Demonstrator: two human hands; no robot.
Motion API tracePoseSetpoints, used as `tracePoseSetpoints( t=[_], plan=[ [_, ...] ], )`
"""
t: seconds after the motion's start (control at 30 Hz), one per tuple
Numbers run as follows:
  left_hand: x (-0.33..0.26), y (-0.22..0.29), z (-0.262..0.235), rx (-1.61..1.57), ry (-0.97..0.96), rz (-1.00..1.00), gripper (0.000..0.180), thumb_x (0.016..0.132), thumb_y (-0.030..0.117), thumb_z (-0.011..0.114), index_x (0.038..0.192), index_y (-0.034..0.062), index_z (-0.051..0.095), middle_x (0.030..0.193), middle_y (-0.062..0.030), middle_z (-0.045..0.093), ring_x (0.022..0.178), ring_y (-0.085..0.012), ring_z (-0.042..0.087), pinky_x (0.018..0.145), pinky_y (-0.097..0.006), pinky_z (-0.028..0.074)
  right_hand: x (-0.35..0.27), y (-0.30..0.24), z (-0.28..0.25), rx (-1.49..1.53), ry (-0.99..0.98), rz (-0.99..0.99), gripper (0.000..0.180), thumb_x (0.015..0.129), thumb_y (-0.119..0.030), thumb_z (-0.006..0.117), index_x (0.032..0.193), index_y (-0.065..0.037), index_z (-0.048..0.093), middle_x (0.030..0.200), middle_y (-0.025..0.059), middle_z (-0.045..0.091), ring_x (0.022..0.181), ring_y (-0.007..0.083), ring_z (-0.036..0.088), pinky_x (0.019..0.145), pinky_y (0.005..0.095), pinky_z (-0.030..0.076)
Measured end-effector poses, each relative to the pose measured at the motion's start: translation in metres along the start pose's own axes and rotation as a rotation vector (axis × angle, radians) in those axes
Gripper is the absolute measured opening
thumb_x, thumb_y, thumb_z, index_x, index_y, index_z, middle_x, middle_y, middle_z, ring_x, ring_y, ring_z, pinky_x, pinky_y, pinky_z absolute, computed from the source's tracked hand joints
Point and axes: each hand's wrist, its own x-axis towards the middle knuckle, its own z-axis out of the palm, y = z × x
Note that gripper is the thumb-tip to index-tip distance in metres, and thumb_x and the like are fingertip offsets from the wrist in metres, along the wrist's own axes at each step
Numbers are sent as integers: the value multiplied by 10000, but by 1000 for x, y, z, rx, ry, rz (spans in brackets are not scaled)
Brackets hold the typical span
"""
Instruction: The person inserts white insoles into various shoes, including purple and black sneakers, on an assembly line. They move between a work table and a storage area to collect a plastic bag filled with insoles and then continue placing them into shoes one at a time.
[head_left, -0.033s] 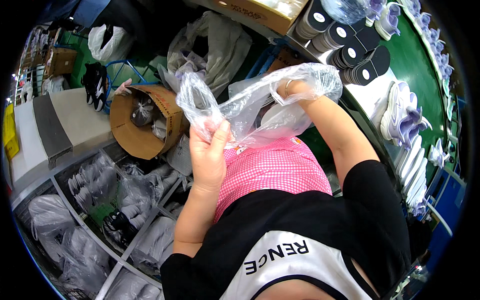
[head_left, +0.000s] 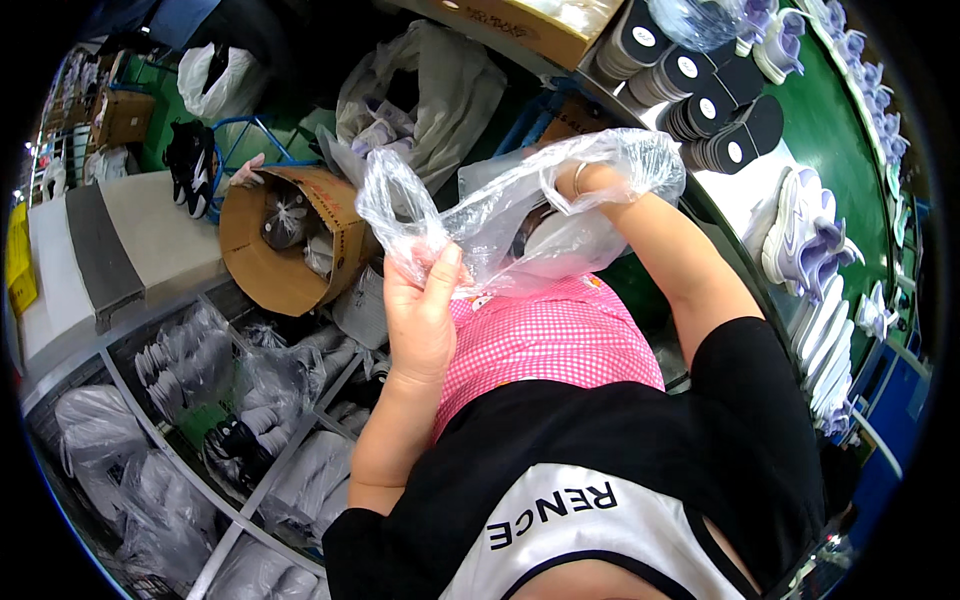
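My left hand (head_left: 424, 305) is closed on the gathered edge of a clear plastic bag (head_left: 482, 232), thumb on top. A loop of the bag rises above that hand. On the far right side of the bag, my right hand (head_left: 598, 182) reaches inside, with a metal bracelet (head_left: 578, 178) at the wrist. Plastic hides its fingers, so I cannot tell whether they grip anything. Through the film shows a pale rounded shape (head_left: 560, 238), with something dark beside it, its kind unclear. The bag hangs in front of my pink checked apron (head_left: 550, 335).
Stacks of dark insoles (head_left: 735, 140) and lavender-white sneakers (head_left: 800, 235) line the green conveyor (head_left: 835, 115) at right. An opened cardboard box (head_left: 258, 278) lies on its side at left, above a wire crate (head_left: 170, 440) of bagged goods. A large whitish sack (head_left: 455, 85) stands beyond the bag.
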Motion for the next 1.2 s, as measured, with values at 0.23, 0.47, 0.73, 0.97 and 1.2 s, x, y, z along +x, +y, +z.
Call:
tracePoseSetpoints(
  t=[0.23, 0.47, 0.73, 0.97, 1.2],
  plan=[
    [-6, -1, 7, -6, 32, 44, 149, 820, 4, 509, 949, 61, 462, 867, -39, 536, 732, -106, 516, 672, -258, 436, -17, 10, -10, 4, -37, -38, 452, 622, -82, 625, 1067, -73, 551, 1056, 134, 552, 985, 288, 509, 860, 340, 389],
    [4, 0, 19, -18, 28, 56, 163, 827, -8, 486, 959, 69, 430, 825, -21, 503, 712, -92, 500, 633, -250, 438, 4, -2, -10, -52, 89, -19, 514, 612, -80, 634, 1114, -83, 523, 1112, 125, 524, 1043, 282, 475, 907, 341, 357],
    [23, -2, 25, 15, 181, 126, 108, 845, 30, 469, 920, 89, 419, 734, 6, 443, 581, -65, 419, 505, -197, 344, -100, 28, -70, 736, 195, -455, 635, 572, -118, 668, 1174, -71, 470, 1169, 139, 484, 1074, 287, 459, 936, 343, 332],
    [70, -16, 3, -305, -7, -115, 222, 858, 223, 474, 1030, 82, 480, 872, -12, 519, 748, -97, 495, 676, -230, 406, -152, 1, -83, 820, -32, -502, 719, 596, -181, 650, 1220, 15, 350, 1141, 149, 473, 1065, 225, 446, 897, 312, 366],
    [42, -17, 48, -134, -592, -265, 886, 640, 579, 631, 1283, 76, 285, 1203, -55, 443, 1099, -203, 441, 898, -351, 387, -157, -29, -63, 1578, 454, -296, 721, 708, -350, 625, 1247, 15, 315, 1129, 124, 474, 1021, 193, 472, 866, 293, 386]
  ],
)
